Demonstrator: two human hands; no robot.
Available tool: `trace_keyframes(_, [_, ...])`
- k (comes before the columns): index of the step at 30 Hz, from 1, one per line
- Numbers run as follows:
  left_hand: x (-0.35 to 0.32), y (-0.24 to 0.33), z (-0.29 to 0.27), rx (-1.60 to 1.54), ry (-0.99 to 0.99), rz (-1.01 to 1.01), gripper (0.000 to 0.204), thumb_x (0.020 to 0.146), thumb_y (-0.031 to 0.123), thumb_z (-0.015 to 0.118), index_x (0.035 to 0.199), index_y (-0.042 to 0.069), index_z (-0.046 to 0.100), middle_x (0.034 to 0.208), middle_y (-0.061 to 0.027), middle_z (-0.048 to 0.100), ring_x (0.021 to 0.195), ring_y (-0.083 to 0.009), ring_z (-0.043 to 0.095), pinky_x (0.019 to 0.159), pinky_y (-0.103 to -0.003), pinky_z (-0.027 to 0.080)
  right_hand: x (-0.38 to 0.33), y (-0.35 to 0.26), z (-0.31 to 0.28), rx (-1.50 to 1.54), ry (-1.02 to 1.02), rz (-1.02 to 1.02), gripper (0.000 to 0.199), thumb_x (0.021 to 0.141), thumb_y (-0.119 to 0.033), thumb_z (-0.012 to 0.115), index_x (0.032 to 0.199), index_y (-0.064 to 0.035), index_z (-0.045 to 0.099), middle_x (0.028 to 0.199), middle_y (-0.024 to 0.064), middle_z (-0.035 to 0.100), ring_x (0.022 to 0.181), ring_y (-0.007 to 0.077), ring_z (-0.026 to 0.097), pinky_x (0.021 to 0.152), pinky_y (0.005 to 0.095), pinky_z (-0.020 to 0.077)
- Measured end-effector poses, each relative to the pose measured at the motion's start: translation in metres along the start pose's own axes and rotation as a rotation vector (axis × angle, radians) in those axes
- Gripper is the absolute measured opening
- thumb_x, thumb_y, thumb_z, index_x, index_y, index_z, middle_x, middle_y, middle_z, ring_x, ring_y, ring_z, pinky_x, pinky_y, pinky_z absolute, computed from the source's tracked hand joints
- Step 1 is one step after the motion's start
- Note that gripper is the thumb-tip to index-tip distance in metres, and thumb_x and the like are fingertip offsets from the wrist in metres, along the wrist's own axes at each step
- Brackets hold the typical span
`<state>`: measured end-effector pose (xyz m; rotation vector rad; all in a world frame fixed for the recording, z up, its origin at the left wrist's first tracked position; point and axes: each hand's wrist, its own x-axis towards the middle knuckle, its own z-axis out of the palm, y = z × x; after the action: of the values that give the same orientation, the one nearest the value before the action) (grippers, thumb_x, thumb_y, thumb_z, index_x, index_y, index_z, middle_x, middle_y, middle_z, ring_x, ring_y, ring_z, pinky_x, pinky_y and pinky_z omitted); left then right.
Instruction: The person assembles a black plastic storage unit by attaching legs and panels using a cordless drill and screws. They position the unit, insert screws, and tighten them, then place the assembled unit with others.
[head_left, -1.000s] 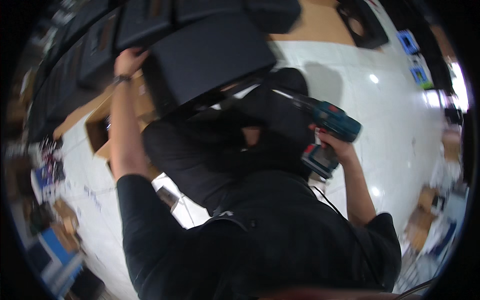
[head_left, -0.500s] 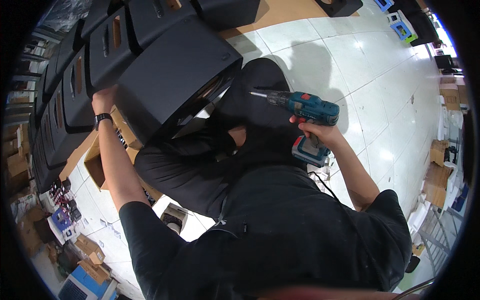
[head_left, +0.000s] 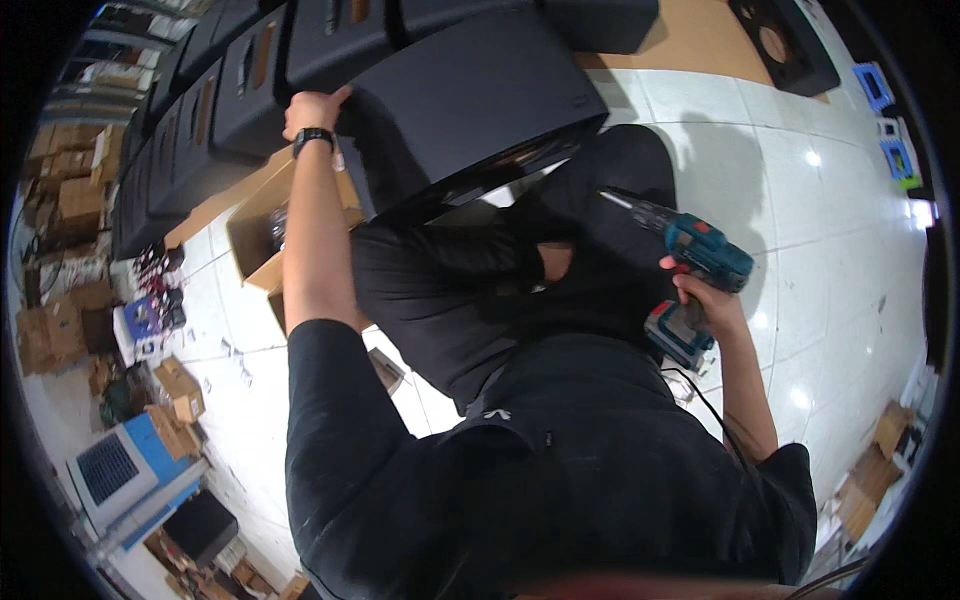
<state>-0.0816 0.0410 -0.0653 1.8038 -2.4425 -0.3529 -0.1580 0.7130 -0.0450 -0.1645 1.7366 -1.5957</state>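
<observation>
A large black speaker cabinet (head_left: 470,100) lies tilted against my crossed legs, its open side turned toward me and mostly in shadow. My left hand (head_left: 312,113), with a dark watch at the wrist, grips the cabinet's left end; part of the fingers is hidden. Out to the right, my right hand (head_left: 705,298) is wrapped round the handle of a teal and black cordless drill (head_left: 708,250). The drill's long bit points up and left above my knee, apart from the cabinet.
More black cabinets (head_left: 240,80) with handle slots stand in rows at the upper left. A black panel with a round hole (head_left: 785,45) rests on cardboard (head_left: 690,40). Beside my left forearm is an open carton (head_left: 255,235). A blue and white unit (head_left: 125,470) stands lower left.
The view has swung, so everything sits farther right. My left hand stays at the cabinet's end. The drill, still in my right hand, now tilts more, its body lower than its bit.
</observation>
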Motion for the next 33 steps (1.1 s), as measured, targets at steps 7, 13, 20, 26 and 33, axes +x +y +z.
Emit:
trace_keyframes(7, [0.024, -0.047, -0.016, -0.126, 0.075, 0.538, 0.038, 0.086, 0.034, 0.08, 0.12, 0.018, 0.083, 0.097, -0.0147, 0.079, 0.098, -0.032, 0.077, 0.09, -0.041, 0.061, 0.008, -0.003, -0.006, -0.116, -0.012, 0.069, 0.039, 0.09, 0.004, 0.071, 0.127, -0.0048, 0.071, 0.111, 0.0065, 0.078, 0.068, 0.0078, 0.061, 0.064, 0.0267, 0.0512])
trace_keyframes(13, [0.03, -0.042, -0.018, 0.086, -0.03, 0.893, 0.039, 0.084, 0.027, 0.084, 0.123, 0.027, 0.082, 0.093, -0.0115, 0.076, 0.091, -0.0304, 0.075, 0.083, -0.041, 0.061, 0.008, -0.006, -0.003, -0.076, -0.009, 0.072, 0.039, 0.089, 0.005, 0.07, 0.127, -0.0046, 0.071, 0.113, 0.0075, 0.078, 0.068, 0.0081, 0.061, 0.064, 0.0262, 0.0509])
trace_keyframes(20, [0.026, -0.03, -0.014, 0.141, -0.012, 0.696, 0.037, 0.084, 0.044, 0.088, 0.116, 0.026, 0.085, 0.086, -0.0071, 0.077, 0.085, -0.0276, 0.076, 0.082, -0.041, 0.062, 0.005, -0.015, 0.003, -0.082, 0.008, 0.084, 0.044, 0.087, 0.006, 0.07, 0.13, -0.0051, 0.069, 0.113, 0.0074, 0.078, 0.068, 0.0087, 0.062, 0.066, 0.0277, 0.0515])
trace_keyframes(26, [0.013, -0.028, -0.005, -0.025, 0.101, 0.502, 0.049, 0.077, 0.06, 0.089, 0.107, 0.021, 0.088, 0.091, -0.007, 0.081, 0.088, -0.0267, 0.079, 0.086, -0.04, 0.062, 0.008, -0.017, 0.003, -0.099, -0.012, 0.079, 0.044, 0.087, 0.005, 0.071, 0.129, -0.0059, 0.07, 0.113, 0.0068, 0.078, 0.069, 0.0088, 0.062, 0.065, 0.0278, 0.052])
trace_keyframes(33, [0.004, -0.036, 0.007, -0.174, 0.122, 0.415, 0.061, 0.072, 0.065, 0.092, 0.107, 0.016, 0.088, 0.08, -0.0077, 0.077, 0.076, -0.0226, 0.075, 0.077, -0.036, 0.06, 0.008, -0.024, 0.006, -0.121, -0.028, 0.108, 0.05, 0.086, 0.003, 0.073, 0.134, -0.008, 0.067, 0.112, 0.007, 0.078, 0.07, 0.0077, 0.061, 0.064, 0.0261, 0.0531])
